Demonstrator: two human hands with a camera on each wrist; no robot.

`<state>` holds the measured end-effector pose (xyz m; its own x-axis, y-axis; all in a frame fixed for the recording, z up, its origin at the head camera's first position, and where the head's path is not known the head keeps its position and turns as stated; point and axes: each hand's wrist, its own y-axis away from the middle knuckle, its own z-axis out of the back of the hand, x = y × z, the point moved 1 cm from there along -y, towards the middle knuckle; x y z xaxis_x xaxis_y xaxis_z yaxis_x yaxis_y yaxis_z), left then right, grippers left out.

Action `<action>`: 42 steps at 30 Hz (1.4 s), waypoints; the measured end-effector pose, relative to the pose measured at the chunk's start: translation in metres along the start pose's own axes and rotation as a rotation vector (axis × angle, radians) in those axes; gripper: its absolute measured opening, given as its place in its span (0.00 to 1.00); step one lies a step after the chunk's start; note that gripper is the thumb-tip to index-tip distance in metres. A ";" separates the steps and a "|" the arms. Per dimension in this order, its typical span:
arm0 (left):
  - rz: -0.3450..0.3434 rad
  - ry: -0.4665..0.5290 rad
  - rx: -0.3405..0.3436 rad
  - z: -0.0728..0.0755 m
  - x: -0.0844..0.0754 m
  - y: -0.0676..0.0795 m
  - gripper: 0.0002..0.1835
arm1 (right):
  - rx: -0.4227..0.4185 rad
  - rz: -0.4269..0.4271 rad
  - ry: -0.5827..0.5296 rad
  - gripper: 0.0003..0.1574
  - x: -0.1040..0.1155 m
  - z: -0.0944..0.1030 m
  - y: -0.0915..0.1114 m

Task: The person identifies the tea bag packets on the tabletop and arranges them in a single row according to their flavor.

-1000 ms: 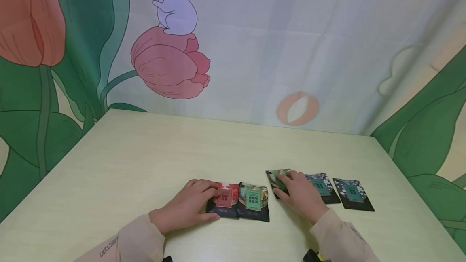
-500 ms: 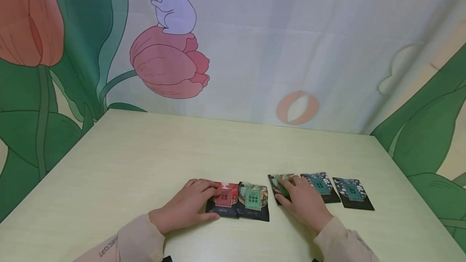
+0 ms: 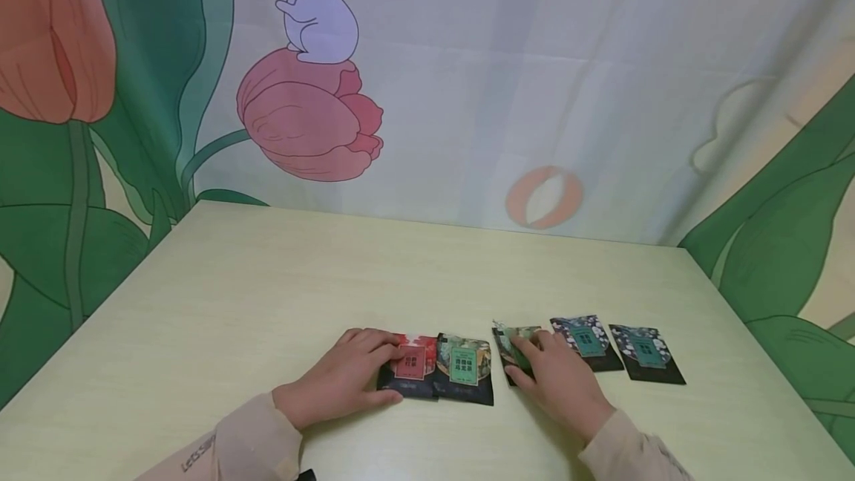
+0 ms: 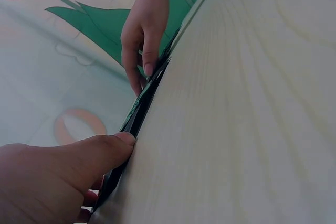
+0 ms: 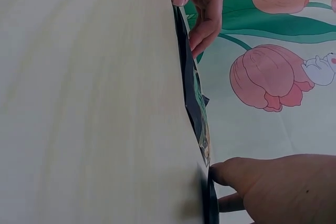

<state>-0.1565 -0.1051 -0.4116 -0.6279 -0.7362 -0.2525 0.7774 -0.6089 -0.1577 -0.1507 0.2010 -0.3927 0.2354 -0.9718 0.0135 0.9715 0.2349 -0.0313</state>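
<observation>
In the head view several flat tea sachets lie in a row on the pale table. My left hand [image 3: 350, 377] holds the red and black tea sachet [image 3: 415, 362] at its left part, fingers over the top and thumb by the lower edge. Against that sachet's right side lies a green and black tea sachet [image 3: 464, 368]. Further right, my right hand [image 3: 564, 381] grips a second green tea sachet [image 3: 508, 344], partly hidden under its fingers. The right wrist view shows my right thumb [image 5: 231, 174] against this sachet's dark edge [image 5: 211, 203].
Two dark sachets with white blossoms and teal labels lie right of my right hand, a nearer one [image 3: 588, 344] and a farther one [image 3: 646, 355]. The table [image 3: 267, 280] ends at a printed curtain [image 3: 434, 132].
My right hand has drawn the second green sachet slightly toward me and to the right, uncovering more of the nearer blossom sachet. My left hand has stayed in place.
</observation>
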 end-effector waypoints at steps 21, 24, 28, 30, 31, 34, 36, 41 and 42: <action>0.007 0.005 0.003 0.001 -0.001 0.000 0.31 | -0.042 0.026 0.051 0.33 0.012 0.000 0.015; 0.008 0.006 0.006 0.001 -0.001 0.000 0.31 | -0.037 0.023 0.054 0.32 0.015 0.000 0.016; 0.010 0.008 0.012 0.001 -0.001 0.000 0.32 | -0.035 0.026 0.063 0.32 0.018 0.001 0.018; 0.009 0.011 0.015 0.002 -0.001 0.000 0.32 | -0.031 0.026 0.067 0.33 0.020 0.002 0.019; 0.008 0.012 0.016 0.002 -0.001 0.000 0.31 | -0.028 0.027 0.070 0.33 0.021 0.002 0.019; 0.006 0.013 0.018 0.002 -0.001 0.000 0.31 | -0.024 0.032 0.078 0.33 0.023 0.002 0.020; 0.006 0.011 0.018 0.002 -0.002 0.000 0.31 | -0.021 0.032 0.084 0.33 0.025 0.002 0.021; 0.010 0.007 0.017 0.001 -0.001 0.000 0.32 | -0.012 0.027 0.103 0.33 0.029 0.004 0.022; 0.011 0.007 0.016 0.001 -0.001 0.000 0.32 | -0.012 0.026 0.104 0.33 0.030 0.005 0.022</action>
<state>-0.1558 -0.1045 -0.4099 -0.6192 -0.7405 -0.2612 0.7833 -0.6058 -0.1395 -0.1217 0.1770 -0.3884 0.2554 -0.9625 -0.0913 0.9647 0.2600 -0.0425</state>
